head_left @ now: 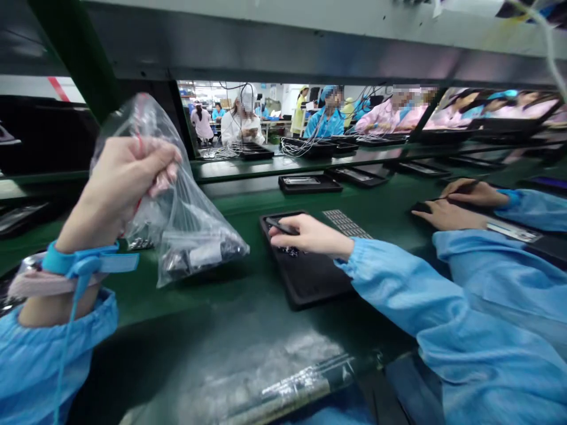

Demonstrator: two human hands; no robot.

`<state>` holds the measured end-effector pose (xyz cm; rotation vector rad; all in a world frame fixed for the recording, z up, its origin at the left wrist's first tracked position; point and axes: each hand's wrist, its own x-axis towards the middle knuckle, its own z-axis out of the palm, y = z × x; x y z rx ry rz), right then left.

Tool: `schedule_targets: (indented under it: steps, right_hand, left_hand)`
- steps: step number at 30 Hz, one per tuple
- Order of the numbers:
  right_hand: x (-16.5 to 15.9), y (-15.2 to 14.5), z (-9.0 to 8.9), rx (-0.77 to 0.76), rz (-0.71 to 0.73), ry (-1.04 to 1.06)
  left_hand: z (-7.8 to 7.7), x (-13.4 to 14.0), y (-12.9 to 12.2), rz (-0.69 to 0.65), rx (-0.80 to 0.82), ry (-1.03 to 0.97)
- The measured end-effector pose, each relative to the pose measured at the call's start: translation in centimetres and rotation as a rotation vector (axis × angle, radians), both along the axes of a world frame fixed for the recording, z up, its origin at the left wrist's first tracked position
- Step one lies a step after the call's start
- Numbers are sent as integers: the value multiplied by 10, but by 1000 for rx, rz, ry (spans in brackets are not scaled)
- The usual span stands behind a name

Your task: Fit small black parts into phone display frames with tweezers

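Observation:
My left hand [128, 168], with a blue wrist strap, is closed on the gathered top of a clear plastic bag [183, 206]. The bag hangs above the green bench; at its bottom are dark parts and a smaller zip bag with a white label [206, 252]. My right hand [310, 236] pinches a slim dark object [281, 226] whose kind I cannot make out. It is over the upper end of a black tray [310, 286]. Small shiny pieces [290, 251] lie in that tray, partly hidden by my fingers.
A sheet of small grey rectangles [345, 223] lies behind the black tray. Several black trays [310, 184] stand farther back on the green bench [234, 319]. At right, a co-worker's hands [456, 212] work close to my right arm. A metal shelf [283, 44] crosses overhead.

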<state>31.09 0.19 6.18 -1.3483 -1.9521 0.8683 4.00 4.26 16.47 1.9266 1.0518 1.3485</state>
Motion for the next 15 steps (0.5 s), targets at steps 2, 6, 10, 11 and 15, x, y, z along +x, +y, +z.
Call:
schedule_targets:
  steps: [2,6,10,11,15]
  right_hand:
    - [-11,2,-22,-236,53,102]
    - [-48,15,-46,-560,120,423]
    - [-85,29,-48,-509,103,803]
    - [-92,31,-47,-468,105,878]
    - [-111,31,-37,-413,150,997]
  left_hand:
    - [2,2,0,-45,86,-262]
    - [3,16,-3,-224,73,-489]
    - [1,23,-5,-353,-28,-613]
    - [0,24,-5,-366,-41,-633]
    - [-8,26,-2,-437,-80,-755]
